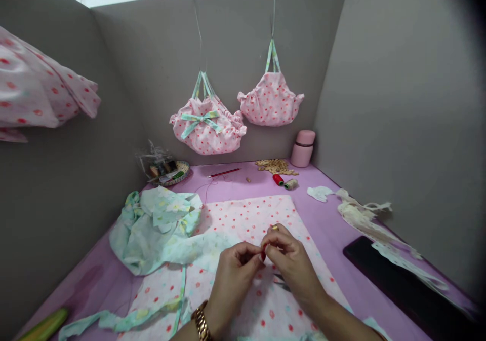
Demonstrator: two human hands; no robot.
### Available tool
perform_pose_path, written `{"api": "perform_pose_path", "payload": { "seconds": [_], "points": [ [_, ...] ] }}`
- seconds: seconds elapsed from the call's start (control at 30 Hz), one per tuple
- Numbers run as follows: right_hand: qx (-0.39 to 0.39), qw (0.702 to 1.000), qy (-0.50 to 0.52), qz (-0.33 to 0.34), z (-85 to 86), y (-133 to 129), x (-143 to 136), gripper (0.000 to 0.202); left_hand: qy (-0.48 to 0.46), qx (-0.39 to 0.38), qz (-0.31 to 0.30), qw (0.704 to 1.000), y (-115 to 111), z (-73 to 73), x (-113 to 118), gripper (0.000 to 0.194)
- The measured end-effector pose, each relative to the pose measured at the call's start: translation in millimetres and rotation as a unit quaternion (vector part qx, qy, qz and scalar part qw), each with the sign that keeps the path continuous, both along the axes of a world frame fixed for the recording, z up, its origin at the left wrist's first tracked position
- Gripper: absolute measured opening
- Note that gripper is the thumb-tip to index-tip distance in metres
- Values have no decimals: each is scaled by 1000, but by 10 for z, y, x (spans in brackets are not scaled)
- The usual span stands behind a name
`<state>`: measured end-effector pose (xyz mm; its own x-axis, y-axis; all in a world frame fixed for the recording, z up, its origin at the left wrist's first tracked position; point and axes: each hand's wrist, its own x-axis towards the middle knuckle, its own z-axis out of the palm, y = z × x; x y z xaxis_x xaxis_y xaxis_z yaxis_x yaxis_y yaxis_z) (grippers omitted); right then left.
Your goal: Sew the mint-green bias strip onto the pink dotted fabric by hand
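Observation:
My left hand (237, 267) and my right hand (290, 257) meet at the fingertips, both in a closed pinch. Something small and red shows where they touch; whether it is thread, another small item or a painted nail I cannot make out. Beneath them lies pink dotted fabric (246, 214), spread flat. Dark metal blades (281, 281), perhaps of scissors, stick out partly hidden under my right hand. To the left, a bunched mint-green floral cloth (140, 234) overlaps the pink fabric and reaches towards my left wrist. A mint strip (125, 320) lies nearer to me.
Two pink dotted bags (208, 133) hang at the back wall. Behind the fabric are a red pencil (224, 173), wooden beads (275, 166), a red thread spool (278, 180) and a pink flask (302, 149). A small basket (184, 171) stands back left; a black phone-like slab (395, 280) lies right.

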<state>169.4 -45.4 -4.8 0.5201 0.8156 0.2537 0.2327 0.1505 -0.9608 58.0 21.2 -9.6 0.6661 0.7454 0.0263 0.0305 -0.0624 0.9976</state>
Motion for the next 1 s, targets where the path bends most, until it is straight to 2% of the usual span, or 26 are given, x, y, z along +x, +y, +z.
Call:
{"api": "perform_pose_path", "payload": {
  "seconds": [0.13, 0.33, 0.43, 1.0],
  "points": [
    [6, 1000, 4, 6, -1, 6, -11, 17, 7, 34, 10, 999, -8, 4, -14, 11],
    [11, 1000, -5, -5, 37, -6, -31, 15, 38, 155, 22, 987, -34, 51, -57, 14],
    [7, 1000, -4, -12, 44, -14, -34, 15, 41, 186, 18, 981, -38, 73, -61, 16],
    [-5, 1000, 16, 4, 39, -12, -27, 13, 53, 175, 22, 983, -29, 82, -53, 15]
  ]
}}
